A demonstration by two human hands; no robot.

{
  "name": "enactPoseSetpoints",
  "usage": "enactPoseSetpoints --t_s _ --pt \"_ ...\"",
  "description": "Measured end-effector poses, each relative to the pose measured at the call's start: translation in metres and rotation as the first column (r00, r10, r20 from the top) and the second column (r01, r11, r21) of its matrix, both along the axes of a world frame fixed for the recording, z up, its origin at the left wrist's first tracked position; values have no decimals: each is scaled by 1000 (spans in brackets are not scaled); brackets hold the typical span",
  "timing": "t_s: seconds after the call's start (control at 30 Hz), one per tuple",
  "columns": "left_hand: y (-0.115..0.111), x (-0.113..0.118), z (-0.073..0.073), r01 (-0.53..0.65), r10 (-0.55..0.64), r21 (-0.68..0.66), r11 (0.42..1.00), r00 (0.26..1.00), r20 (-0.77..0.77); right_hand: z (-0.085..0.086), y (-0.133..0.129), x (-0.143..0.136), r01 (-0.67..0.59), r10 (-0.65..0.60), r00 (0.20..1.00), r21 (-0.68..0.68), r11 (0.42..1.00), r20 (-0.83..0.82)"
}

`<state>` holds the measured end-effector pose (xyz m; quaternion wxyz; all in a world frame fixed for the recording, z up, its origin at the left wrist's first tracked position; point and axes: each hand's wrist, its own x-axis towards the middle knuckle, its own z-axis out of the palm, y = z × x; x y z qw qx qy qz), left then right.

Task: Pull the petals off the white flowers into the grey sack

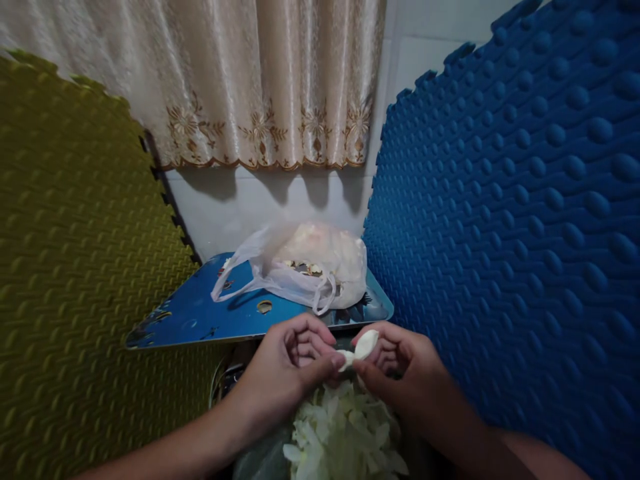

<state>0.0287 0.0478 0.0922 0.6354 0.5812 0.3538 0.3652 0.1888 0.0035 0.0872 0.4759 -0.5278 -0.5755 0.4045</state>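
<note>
Two hands (283, 357) pinch what seems a white petal (367, 345), its long axis rising rightward.

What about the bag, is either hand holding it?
No: the left hand and right hand pinch something white; the bag lies on the blue table.

Creamy white, petal-like pieces (345, 433) show at six o'clock, with a milky white bag (323, 257) and a blue tabletop (225, 323) at the dial's center. An olive-yellow mat (80, 267) patterned like weave fills nine, a blue mat (530, 213) of dots and wavy lines three, and a beige curtain (270, 80) with brown floral embroidery twelve.
</note>
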Motion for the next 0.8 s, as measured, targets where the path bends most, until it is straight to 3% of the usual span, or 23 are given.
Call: enactPoseSetpoints --t_s 0.17,0.27,0.37,0.43,0.57,0.63,0.8 --pt "-8 -1 -4 -27 27 47 999 1000 4 -8 2 -6 63 -94 962 124 990 256" --pt "-12 1 -13 -108 126 210 972 989 -74 -13 1 -8 87 -179 903 241 967 391" --pt "-14 3 -19 -125 210 437 891 966 -151 -15 1 -6 62 -187 885 291 955 425" --pt "-12 3 -18 -91 208 521 849 963 -171 -14 2 -4 61 -158 918 265 962 364" --pt "-1 3 -6 -90 123 313 946 989 -87 -7 3 0 68 -69 998 69 995 8" --pt "4 2 1 -114 134 253 961 989 -62 -5 2 -1 29 -25 993 31 999 -117" --pt "8 -2 11 -105 148 297 949 981 -126 -5 -6 -5 -151 144 960 -13 988 -239"
